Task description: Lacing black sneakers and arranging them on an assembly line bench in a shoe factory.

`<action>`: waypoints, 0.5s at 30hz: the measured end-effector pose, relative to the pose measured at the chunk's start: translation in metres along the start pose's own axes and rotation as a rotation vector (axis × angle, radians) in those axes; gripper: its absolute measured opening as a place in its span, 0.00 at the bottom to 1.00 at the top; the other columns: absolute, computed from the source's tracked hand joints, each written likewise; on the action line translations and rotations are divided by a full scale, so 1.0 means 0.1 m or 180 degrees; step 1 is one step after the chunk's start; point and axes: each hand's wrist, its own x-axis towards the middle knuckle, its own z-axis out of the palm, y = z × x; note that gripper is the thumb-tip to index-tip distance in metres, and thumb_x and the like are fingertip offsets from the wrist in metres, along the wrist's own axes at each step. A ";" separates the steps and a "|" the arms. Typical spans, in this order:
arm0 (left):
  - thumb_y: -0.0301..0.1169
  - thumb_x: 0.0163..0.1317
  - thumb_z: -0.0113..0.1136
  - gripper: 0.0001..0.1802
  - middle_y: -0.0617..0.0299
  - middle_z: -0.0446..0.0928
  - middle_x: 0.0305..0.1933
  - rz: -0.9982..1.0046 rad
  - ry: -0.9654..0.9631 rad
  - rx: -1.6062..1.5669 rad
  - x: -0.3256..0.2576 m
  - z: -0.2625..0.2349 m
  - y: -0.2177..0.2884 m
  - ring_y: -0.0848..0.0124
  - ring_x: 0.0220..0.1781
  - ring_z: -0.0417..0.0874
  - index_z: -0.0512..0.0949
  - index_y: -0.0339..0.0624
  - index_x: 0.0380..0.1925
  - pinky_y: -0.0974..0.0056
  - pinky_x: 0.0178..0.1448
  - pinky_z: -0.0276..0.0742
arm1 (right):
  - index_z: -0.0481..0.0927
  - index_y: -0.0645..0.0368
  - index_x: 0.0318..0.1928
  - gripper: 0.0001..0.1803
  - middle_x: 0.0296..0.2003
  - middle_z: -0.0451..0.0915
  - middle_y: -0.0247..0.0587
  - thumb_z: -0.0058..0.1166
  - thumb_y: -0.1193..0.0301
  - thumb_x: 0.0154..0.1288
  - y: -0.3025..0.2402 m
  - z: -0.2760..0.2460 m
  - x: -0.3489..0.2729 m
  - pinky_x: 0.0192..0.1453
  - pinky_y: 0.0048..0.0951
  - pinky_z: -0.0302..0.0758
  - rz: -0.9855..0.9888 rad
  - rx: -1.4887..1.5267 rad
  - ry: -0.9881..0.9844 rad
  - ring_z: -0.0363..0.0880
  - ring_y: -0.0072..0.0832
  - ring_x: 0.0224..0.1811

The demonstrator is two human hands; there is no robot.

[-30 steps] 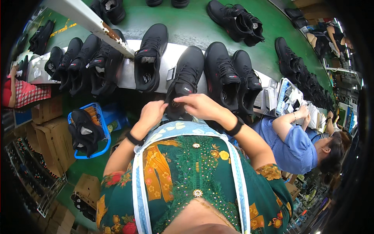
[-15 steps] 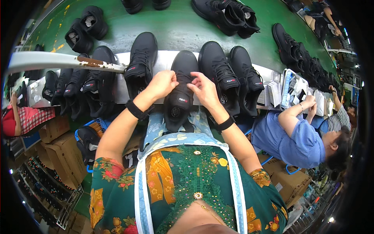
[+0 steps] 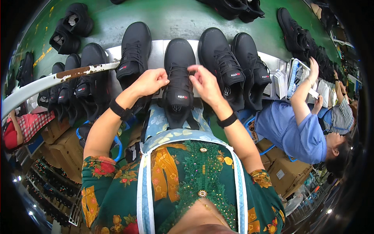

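At frame centre, a black shoe [image 3: 178, 84] on the worktop [image 3: 156, 54] is pinched at its laces by the left hand [image 3: 150, 81] and right hand [image 3: 205, 82].

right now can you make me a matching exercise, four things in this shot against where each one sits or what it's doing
Things:
1. left hand
2. right hand
3. middle black shoe
4. co-worker's blue sleeve

Places or states:
a. far right, beside the person
b. on the shoe's laces, right side
c. lies between both hands, toe pointing away
d. at the shoe's left edge, black band on the wrist

Pairs: 1-d, 2-b, 3-c, 4-a
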 end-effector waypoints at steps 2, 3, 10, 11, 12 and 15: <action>0.30 0.56 0.56 0.07 0.63 0.70 0.21 -0.0014 0.0316 -0.0424 -0.02 0.04 0.05 0.74 0.24 0.70 0.73 0.37 0.28 0.67 0.31 0.68 | 0.72 0.56 0.51 0.23 0.26 0.71 0.31 0.60 0.74 0.52 -0.11 -0.07 0.00 0.32 0.22 0.71 -0.0218 -0.0023 0.0340 0.67 0.19 0.24; 0.30 0.56 0.56 0.07 0.63 0.70 0.21 -0.0172 0.0287 -0.0317 -0.03 0.07 0.08 0.74 0.24 0.70 0.73 0.37 0.28 0.67 0.31 0.68 | 0.72 0.55 0.52 0.24 0.26 0.72 0.32 0.60 0.74 0.53 -0.17 -0.12 0.01 0.32 0.20 0.71 -0.0146 -0.0088 0.0599 0.69 0.18 0.25; 0.26 0.52 0.58 0.06 0.54 0.69 0.26 0.1106 0.1494 0.1269 -0.20 0.32 0.25 0.60 0.29 0.74 0.73 0.36 0.26 0.61 0.35 0.70 | 0.72 0.55 0.47 0.21 0.28 0.76 0.41 0.59 0.76 0.49 -0.40 0.03 -0.12 0.33 0.34 0.73 -0.0621 -0.0981 -0.0053 0.77 0.35 0.29; 0.26 0.52 0.58 0.06 0.54 0.69 0.26 0.0923 0.1454 0.1354 -0.21 0.34 0.26 0.60 0.29 0.74 0.73 0.36 0.26 0.61 0.35 0.70 | 0.72 0.55 0.46 0.21 0.28 0.76 0.40 0.59 0.75 0.48 -0.39 0.04 -0.10 0.33 0.35 0.73 -0.0550 -0.1029 -0.0082 0.77 0.36 0.30; 0.26 0.51 0.59 0.06 0.54 0.68 0.26 0.0881 0.1511 0.1213 -0.23 0.36 0.25 0.60 0.29 0.73 0.72 0.37 0.26 0.61 0.35 0.70 | 0.73 0.58 0.46 0.22 0.28 0.76 0.40 0.60 0.77 0.48 -0.37 0.05 -0.11 0.32 0.31 0.73 -0.0461 -0.1134 -0.0126 0.76 0.31 0.27; 0.25 0.50 0.60 0.07 0.55 0.68 0.26 0.0965 0.1616 0.1172 -0.23 0.39 0.20 0.61 0.29 0.73 0.72 0.36 0.26 0.63 0.34 0.70 | 0.73 0.60 0.46 0.21 0.26 0.75 0.38 0.59 0.78 0.48 -0.30 0.00 -0.09 0.30 0.27 0.73 -0.0522 -0.1167 0.0024 0.74 0.25 0.23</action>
